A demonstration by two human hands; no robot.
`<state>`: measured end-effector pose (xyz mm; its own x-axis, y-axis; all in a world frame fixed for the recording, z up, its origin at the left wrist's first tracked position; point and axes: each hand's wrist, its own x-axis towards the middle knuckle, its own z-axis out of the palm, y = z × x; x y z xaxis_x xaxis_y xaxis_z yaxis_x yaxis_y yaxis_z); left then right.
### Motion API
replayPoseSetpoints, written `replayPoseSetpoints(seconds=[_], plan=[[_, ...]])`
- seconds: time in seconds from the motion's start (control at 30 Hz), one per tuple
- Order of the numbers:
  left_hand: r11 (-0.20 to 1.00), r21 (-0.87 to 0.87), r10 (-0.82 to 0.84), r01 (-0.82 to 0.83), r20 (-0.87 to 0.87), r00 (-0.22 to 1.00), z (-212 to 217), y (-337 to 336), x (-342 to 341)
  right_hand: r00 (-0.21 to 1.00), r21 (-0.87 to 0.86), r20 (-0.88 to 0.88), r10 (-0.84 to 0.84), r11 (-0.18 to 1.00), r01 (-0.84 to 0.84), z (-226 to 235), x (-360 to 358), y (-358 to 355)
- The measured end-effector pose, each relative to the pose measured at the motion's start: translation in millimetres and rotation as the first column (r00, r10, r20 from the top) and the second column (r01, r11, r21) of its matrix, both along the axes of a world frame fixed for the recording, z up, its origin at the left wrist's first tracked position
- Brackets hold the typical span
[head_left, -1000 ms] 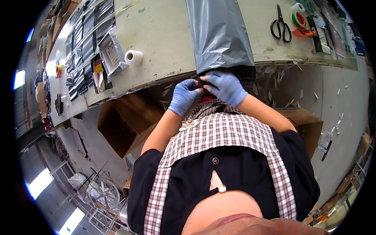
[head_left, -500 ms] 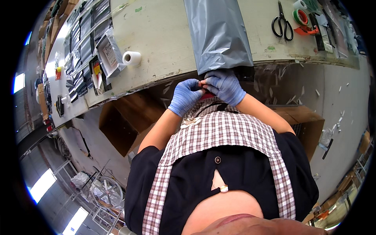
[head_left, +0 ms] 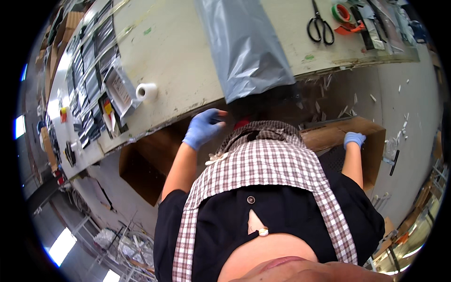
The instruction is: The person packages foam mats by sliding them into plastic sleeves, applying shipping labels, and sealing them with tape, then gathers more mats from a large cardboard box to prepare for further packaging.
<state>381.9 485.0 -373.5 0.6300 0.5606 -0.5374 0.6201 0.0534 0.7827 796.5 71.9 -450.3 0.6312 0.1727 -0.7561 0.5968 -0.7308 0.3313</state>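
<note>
Head view: I'd pinch that slippery-looking grey bag (head_left: 249, 54) edgewise; left hand (head_left: 202, 129) half-open, empty; right hand (head_left: 354, 139) curled, contents unclear.

My matt blue cloth-like gloves (head_left: 199, 130) look soft beside the glossy, creased grey plastic bag (head_left: 249, 56), smooth scuffed pale surface (head_left: 174, 56) and, right, matt brown cardboard box (head_left: 374, 152).

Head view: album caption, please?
Blue-gloved left hand near a grey plastic bag; right hand at an open cardboard box.

No readable wording; just print too small to make out on the pale label (head_left: 121, 88) in the shallow tray (head_left: 128, 111).
</note>
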Motion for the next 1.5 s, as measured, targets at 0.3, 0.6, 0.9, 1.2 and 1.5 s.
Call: replayPoseSetpoints(seconds=[0.3,0.6,0.9,1.2,1.5], plan=[[-0.079,0.994,-0.530,-0.070,0.018,0.848,-7,123,95,0.716,0.779,0.627,0.306,-0.227,-0.585,60,2,290],[0.104,0.991,-0.688,0.082,0.012,0.726,0,149,114,0.524,0.562,0.799,0.295,-0.675,-0.478,41,18,372],[0.631,0.752,-0.420,0.190,0.125,0.899,-2,125,57,0.698,0.925,0.375,0.610,-0.196,-0.326,74,-5,352],[0.882,0.034,0.339,-0.471,0.649,0.682,85,-1,19,0.889,0.825,-0.338,0.308,-0.358,0.438,153,-121,262],[0.756,0.076,0.507,-0.650,0.559,0.656,53,40,66,0.998,0.925,0.029,-0.057,-0.377,-0.048,119,-105,322]])
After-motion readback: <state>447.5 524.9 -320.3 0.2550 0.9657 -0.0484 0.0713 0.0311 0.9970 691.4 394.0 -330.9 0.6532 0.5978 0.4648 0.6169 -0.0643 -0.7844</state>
